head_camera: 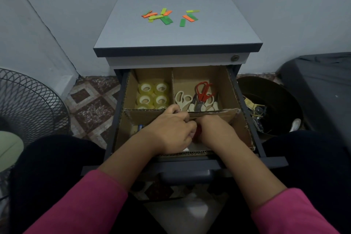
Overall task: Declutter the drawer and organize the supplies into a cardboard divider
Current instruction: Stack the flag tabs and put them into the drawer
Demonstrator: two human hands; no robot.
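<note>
The open drawer (pixel 269 159) holds a cardboard divider (pixel 230 89). Its back left compartment has several clear tape rolls (pixel 153 94); the back right one has several scissors (pixel 198 99), one pair with red handles. Both hands reach into the front compartment. My left hand (pixel 171 131) has curled fingers at the cross wall, pinching something small that I cannot make out. My right hand (pixel 214 131) is curled beside it, partly hidden behind the left, around a red object (pixel 197 133) that barely shows. A small blue item (pixel 140 127) lies at the front left.
Several green, yellow and orange sticky tabs (pixel 167 16) lie scattered on the cabinet top (pixel 133 38). A wire fan (pixel 28 104) stands at the left on the tiled floor. A dark bin (pixel 269 104) with scraps sits at the right beside a black bag.
</note>
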